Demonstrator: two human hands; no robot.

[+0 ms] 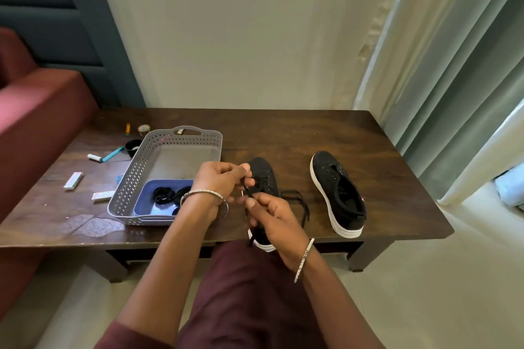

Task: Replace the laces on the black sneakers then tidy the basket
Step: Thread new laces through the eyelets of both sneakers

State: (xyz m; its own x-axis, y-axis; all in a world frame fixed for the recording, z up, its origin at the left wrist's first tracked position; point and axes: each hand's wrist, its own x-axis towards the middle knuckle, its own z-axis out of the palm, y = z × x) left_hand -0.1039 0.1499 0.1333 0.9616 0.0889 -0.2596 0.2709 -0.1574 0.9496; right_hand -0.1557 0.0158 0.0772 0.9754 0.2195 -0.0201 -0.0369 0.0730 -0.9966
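Two hands, left hand (pixel 219 178) and right hand (pixel 272 215), each pinch the black lace (pixel 251 193) above the sneaker (pixel 265 174) at centre frame on the bench (pixel 312 133); we judge lacing underway, and next we must feed the tip through an eyelet.

Our dark wooden table (pixel 297 133)
We see a grey basket (pixel 128 178), a black sneaker (pixel 262 170) just right of it, a second sneaker (pixel 337 193) further right, a black lace (pixel 305 207) trailing between them, and white packets (pixel 73 180) and a black cup (pixel 132 147) left of the basket.
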